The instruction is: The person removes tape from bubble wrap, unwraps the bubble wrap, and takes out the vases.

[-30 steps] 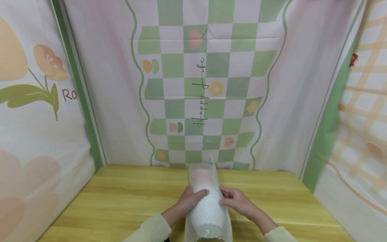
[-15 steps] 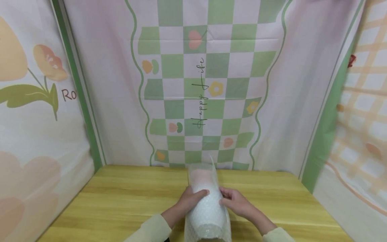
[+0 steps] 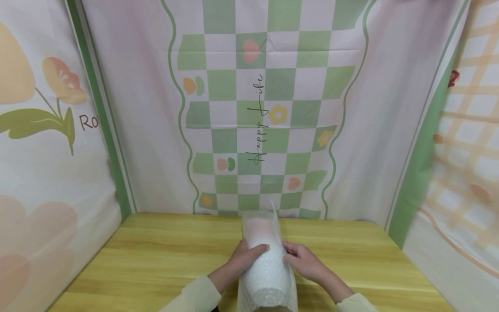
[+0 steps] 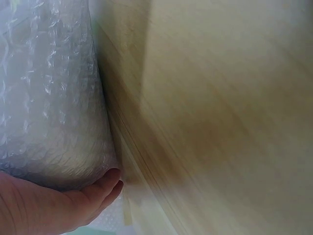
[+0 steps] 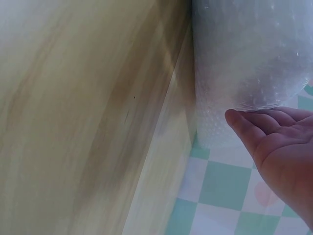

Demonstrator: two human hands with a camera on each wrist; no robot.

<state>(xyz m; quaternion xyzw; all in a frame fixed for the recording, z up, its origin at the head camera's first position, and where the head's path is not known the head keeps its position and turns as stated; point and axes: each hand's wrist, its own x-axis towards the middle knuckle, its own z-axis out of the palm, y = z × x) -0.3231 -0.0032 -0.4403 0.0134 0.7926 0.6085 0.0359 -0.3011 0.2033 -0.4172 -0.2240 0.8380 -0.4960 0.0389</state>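
Observation:
A white, bottle-like bundle in bubble wrap [image 3: 267, 273] lies lengthwise at the table's front middle, faintly pink inside near its far end. My left hand [image 3: 247, 256] grips its left side, thumb across the top. On the other side my right hand [image 3: 306, 261] pinches the wrap's edge between thumb and fingers. In the left wrist view the left hand's fingers [image 4: 100, 191] curve around the bubble wrap [image 4: 54, 98]. The right wrist view has the right hand [image 5: 283, 142] with its fingertips at the lower border of the wrap [image 5: 249, 54]. What is inside is hidden by the layers.
The wood-grain table [image 3: 175, 242] stretches to both sides of the bundle. Behind it hangs a green-and-white checked cloth [image 3: 249, 143]. Printed cloth walls stand at the left [image 3: 50, 173] and right [image 3: 456, 195]. A loose wrap flap rises at the bundle's far end.

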